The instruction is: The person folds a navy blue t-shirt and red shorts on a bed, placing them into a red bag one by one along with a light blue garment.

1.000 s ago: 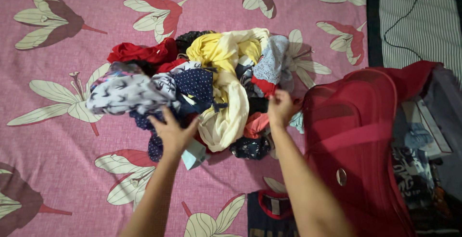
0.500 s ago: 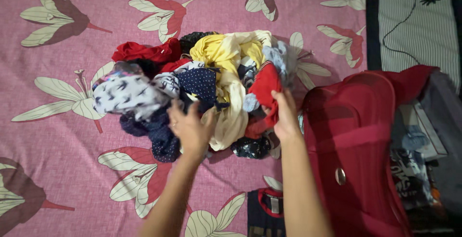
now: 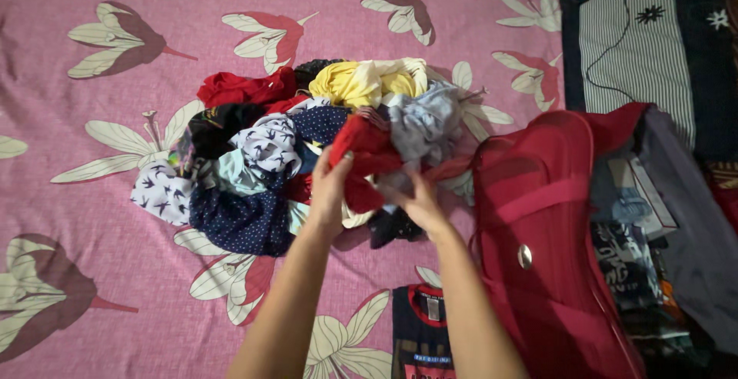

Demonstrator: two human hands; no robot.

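Note:
A heap of mixed clothes (image 3: pixel 254 156) lies on a pink bedsheet with a leaf print (image 3: pixel 92 271). My left hand (image 3: pixel 329 187) grips a red garment (image 3: pixel 367 148) at the heap's near right side, fingers curled into the cloth. My right hand (image 3: pixel 415 201) holds the same red garment from below, just right of the left hand. Around it lie a yellow piece (image 3: pixel 361 81), a grey-blue piece (image 3: pixel 423 121), a dark blue dotted piece (image 3: pixel 238 221) and white pieces with a bird print (image 3: pixel 265 144).
An open red suitcase (image 3: pixel 546 241) stands at the right, with folded clothes inside (image 3: pixel 638 248). A dark shirt with a red collar (image 3: pixel 421 333) lies flat near the bottom edge. A striped pillow (image 3: pixel 638 48) rests at the top right.
Both hands have come together on the red garment and lifted it from the heap. The view has shifted, so the heap sits further left.

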